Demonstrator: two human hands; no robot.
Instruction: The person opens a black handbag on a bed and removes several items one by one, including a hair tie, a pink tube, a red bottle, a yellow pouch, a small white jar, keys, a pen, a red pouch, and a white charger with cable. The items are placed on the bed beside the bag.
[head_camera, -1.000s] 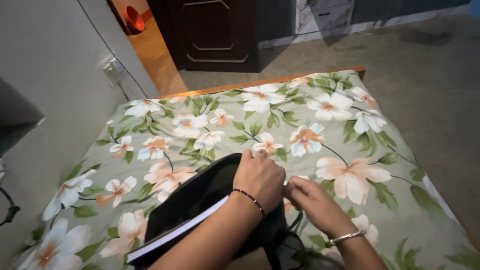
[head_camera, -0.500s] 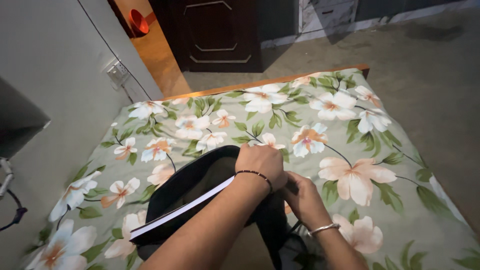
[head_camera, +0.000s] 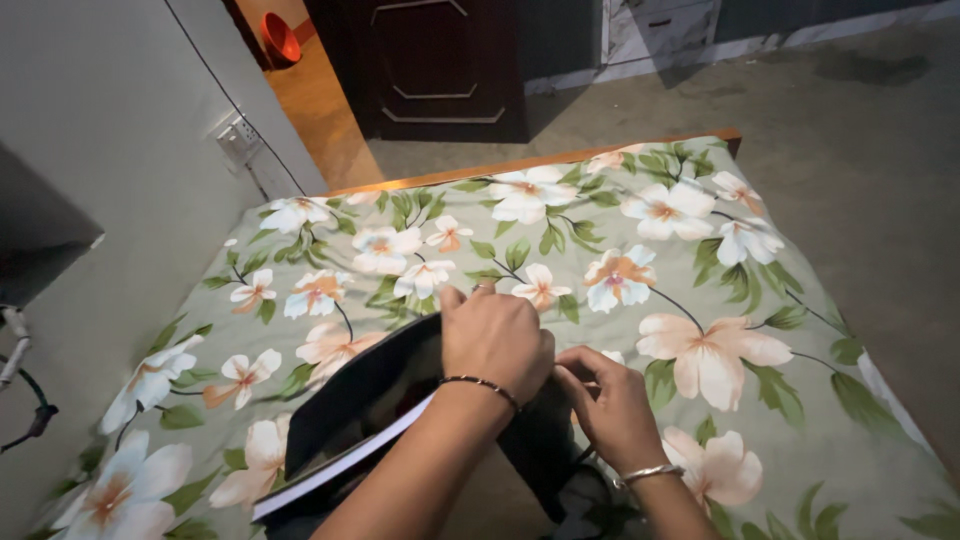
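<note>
A black bag (head_camera: 360, 400) lies on a bed covered by a green sheet with large white and peach flowers (head_camera: 640, 250). A flat book or notebook with white page edges (head_camera: 335, 465) sits partly inside the bag's mouth. My left hand (head_camera: 495, 340), with a dark bracelet at the wrist, grips the bag's top edge. My right hand (head_camera: 605, 400), with a silver bangle, pinches the bag's fabric just to the right of it. What my fingertips hold is hidden.
A grey wall (head_camera: 110, 150) with a socket and cables runs along the bed's left side. The wooden bed frame (head_camera: 540, 158) ends at a bare concrete floor (head_camera: 850, 130). A dark wooden door (head_camera: 430, 60) stands beyond.
Both hands have drawn closer together at the bag's top edge. The book has sunk a little further into the bag, and the view has tilted slightly.
</note>
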